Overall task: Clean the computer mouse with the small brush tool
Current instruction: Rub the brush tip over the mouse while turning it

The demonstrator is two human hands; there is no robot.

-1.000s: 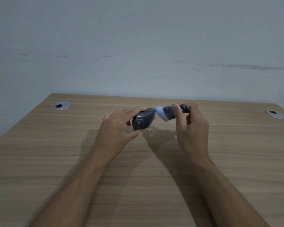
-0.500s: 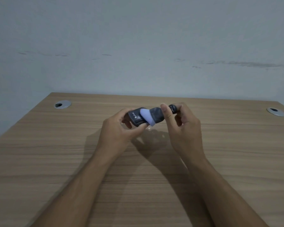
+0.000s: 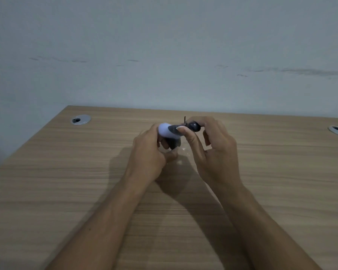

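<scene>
Since earlier, we are sweeping the brush (image 3: 169,131) leftward over the mouse (image 3: 171,144), left hand (image 3: 147,152) gripping it above the table (image 3: 66,172), right hand (image 3: 213,151) pinching the handle.

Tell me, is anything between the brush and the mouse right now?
Nothing visible. The right hand holds the brush with its pale bristle end right at the top of the mouse, which the left hand holds. The left hand's fingers hide most of the mouse, so actual contact can't be confirmed.

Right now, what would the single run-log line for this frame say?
phase: brushing | left hand: holds mouse above table | right hand: holds brush tool, pale head over mouse | mouse mostly hidden
</scene>
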